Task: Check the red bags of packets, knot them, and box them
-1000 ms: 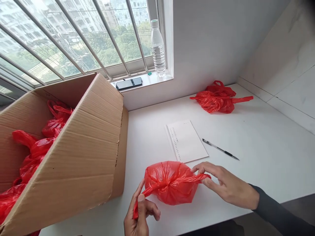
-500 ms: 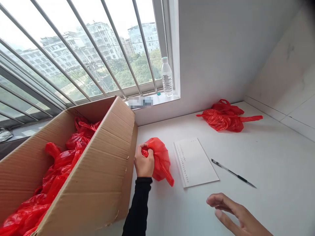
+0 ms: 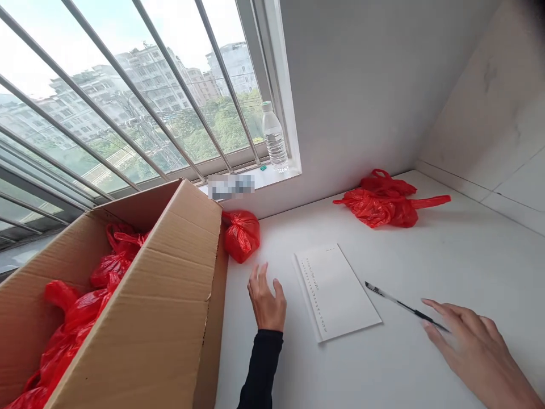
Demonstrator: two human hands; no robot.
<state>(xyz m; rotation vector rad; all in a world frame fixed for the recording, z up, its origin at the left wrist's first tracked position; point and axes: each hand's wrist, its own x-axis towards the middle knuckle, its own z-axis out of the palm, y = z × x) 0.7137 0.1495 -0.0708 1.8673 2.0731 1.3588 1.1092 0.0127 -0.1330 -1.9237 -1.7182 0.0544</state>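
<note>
A knotted red plastic bag [image 3: 242, 237] sits on the white tabletop, close against the cardboard box's far end. Just in front of it is my left hand [image 3: 267, 298], empty, with its fingers apart. My right hand [image 3: 472, 343] hovers at the lower right over the end of a black pen [image 3: 400, 303]. Its thumb and fingers are spread, and no grip on the pen shows. Between my hands lies a white notepad [image 3: 340, 295] with a column of small handwritten marks down its left side.
An open cardboard box [image 3: 157, 295] with several red bags [image 3: 91, 309] inside fills the left. More red plastic bags [image 3: 383, 199] lie by the back wall. On the windowsill stands a water bottle [image 3: 275, 139], near the window bars [image 3: 183, 82].
My left hand has let go of the red bag, which now sits farther back beside the box. My right hand has moved right to the pen. The view has shifted slightly.
</note>
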